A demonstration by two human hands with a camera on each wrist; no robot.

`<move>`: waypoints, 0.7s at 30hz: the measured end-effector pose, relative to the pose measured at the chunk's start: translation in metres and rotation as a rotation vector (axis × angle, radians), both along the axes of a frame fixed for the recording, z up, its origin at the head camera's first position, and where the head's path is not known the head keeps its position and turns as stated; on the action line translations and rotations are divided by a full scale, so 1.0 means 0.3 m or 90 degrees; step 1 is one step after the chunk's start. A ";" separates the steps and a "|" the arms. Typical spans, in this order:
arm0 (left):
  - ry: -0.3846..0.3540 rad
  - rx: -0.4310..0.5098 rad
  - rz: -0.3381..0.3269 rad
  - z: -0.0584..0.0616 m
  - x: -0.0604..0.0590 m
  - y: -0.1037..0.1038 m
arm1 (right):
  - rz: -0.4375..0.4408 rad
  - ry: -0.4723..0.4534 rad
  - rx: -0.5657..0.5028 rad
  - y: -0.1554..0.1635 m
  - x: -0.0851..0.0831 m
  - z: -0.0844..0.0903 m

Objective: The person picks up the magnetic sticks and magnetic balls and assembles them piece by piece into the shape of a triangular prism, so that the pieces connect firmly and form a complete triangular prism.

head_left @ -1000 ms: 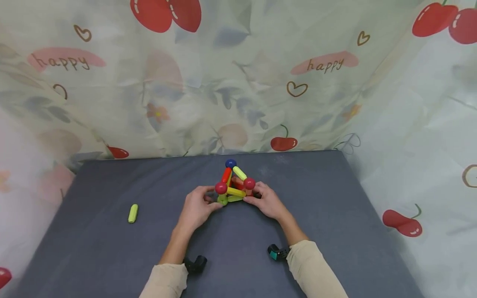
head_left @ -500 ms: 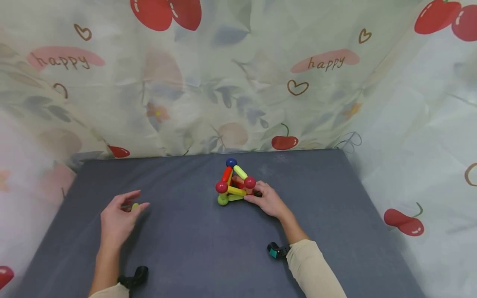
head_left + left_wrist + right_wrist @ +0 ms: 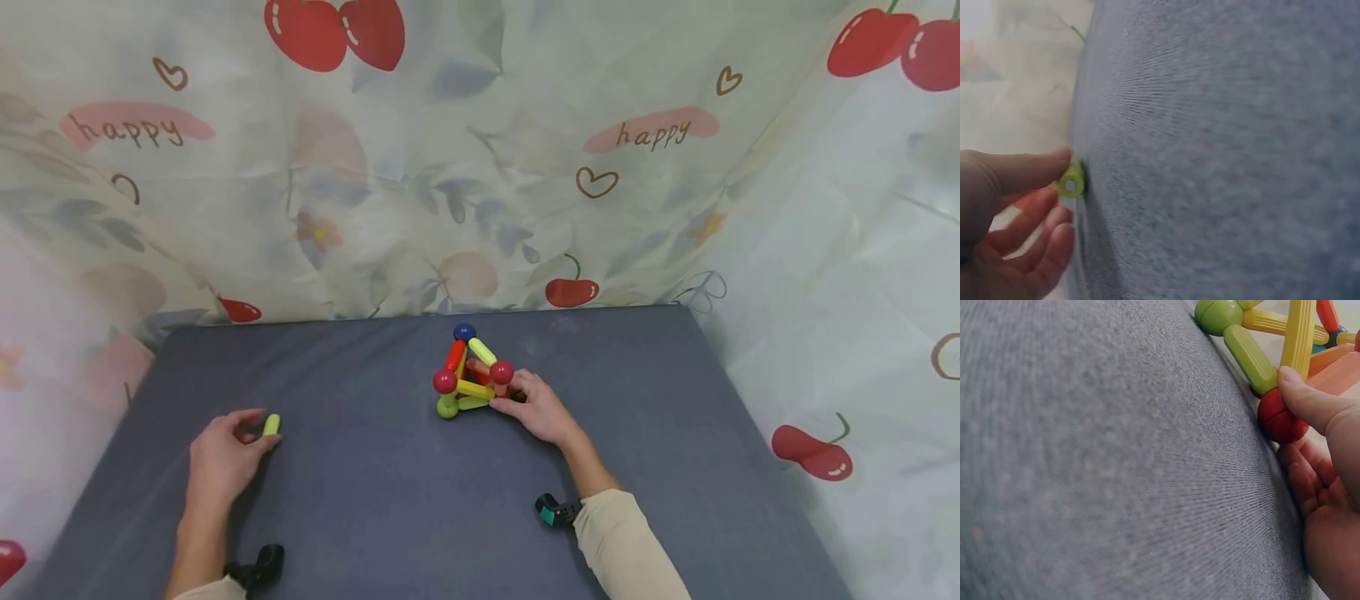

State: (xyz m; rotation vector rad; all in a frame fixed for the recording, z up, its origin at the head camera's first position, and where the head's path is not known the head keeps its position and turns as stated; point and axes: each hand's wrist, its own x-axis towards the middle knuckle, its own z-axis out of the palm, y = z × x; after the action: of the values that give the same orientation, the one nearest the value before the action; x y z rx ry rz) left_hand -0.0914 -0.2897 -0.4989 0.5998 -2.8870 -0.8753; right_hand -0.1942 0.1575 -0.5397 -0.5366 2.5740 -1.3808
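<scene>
Reaching left hand (image 3: 221, 454) now pinches the loose green rod (image 3: 271, 425) on the grey mat (image 3: 390, 500).
It left the stick-and-ball frame (image 3: 472, 379) a second ago; right hand (image 3: 542, 410) still grips the frame's red corner ball (image 3: 1280, 419), mid-mat.

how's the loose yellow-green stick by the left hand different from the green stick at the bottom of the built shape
The loose yellow-green stick lies alone on the grey mat, pinched by the left hand. The green stick is joined into the shape, a green ball at one end and a red ball at the other, where the right hand touches. Both are short, rounded sticks.
</scene>
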 end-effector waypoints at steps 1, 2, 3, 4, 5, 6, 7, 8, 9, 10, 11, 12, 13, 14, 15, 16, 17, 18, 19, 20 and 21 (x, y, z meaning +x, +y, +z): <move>-0.014 0.002 -0.001 0.001 -0.002 0.001 | -0.001 -0.001 0.000 0.000 0.001 0.000; -0.025 0.002 -0.002 0.004 -0.006 0.004 | -0.002 -0.001 -0.001 0.000 0.002 -0.001; -0.028 0.004 0.000 0.007 -0.010 0.008 | -0.003 -0.001 -0.001 0.001 0.002 -0.002; -0.026 0.007 0.002 0.012 -0.014 0.016 | -0.004 -0.002 0.000 0.001 0.002 -0.002; -0.017 0.012 0.004 0.021 -0.019 0.028 | -0.005 -0.002 0.000 0.001 0.001 -0.002; 0.006 0.016 0.001 0.030 -0.025 0.042 | -0.007 -0.003 0.000 0.001 0.001 -0.002; 0.033 0.025 -0.001 0.042 -0.031 0.062 | -0.008 -0.003 -0.001 0.001 0.002 -0.002; 0.061 0.034 -0.007 0.056 -0.038 0.083 | -0.010 -0.003 -0.003 0.001 0.002 -0.003; 0.090 0.046 -0.018 0.074 -0.046 0.107 | -0.012 -0.002 -0.003 0.001 0.003 -0.004; 0.117 0.056 -0.032 0.092 -0.054 0.134 | -0.013 -0.003 -0.002 0.001 0.003 -0.003; 0.142 0.068 -0.046 0.111 -0.064 0.164 | -0.014 -0.003 -0.002 0.002 0.004 -0.002; 0.166 0.081 -0.063 0.128 -0.074 0.195 | -0.014 -0.003 -0.002 0.002 0.004 -0.002; 0.184 0.091 -0.078 0.145 -0.086 0.227 | -0.016 -0.004 -0.001 0.002 0.005 -0.001; 0.200 0.103 -0.096 0.162 -0.096 0.259 | -0.016 -0.006 0.000 0.003 0.005 -0.001; 0.215 0.117 -0.116 0.177 -0.108 0.291 | -0.017 -0.006 0.001 0.003 0.006 -0.001; 0.226 0.130 -0.135 0.191 -0.118 0.324 | -0.018 -0.008 0.001 0.003 0.006 0.000; 0.232 0.142 -0.154 0.203 -0.128 0.357 | -0.019 -0.008 0.001 0.003 0.006 0.000; 0.235 0.154 -0.174 0.214 -0.137 0.389 | -0.019 -0.008 0.002 0.002 0.006 0.000; 0.235 0.165 -0.194 0.223 -0.145 0.421 | -0.020 -0.008 0.002 0.002 0.006 -0.001; 0.232 0.174 -0.212 0.229 -0.152 0.452 | -0.020 -0.007 0.002 0.002 0.006 -0.002; 0.228 0.180 -0.228 0.233 -0.159 0.482 | -0.020 -0.007 0.003 0.001 0.006 -0.002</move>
State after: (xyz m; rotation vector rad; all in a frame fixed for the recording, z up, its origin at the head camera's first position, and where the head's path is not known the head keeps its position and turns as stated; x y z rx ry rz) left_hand -0.1391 -0.1450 -0.4289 -0.0705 -2.5950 -1.2972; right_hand -0.1925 0.1578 -0.5403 -0.4890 2.5868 -1.3835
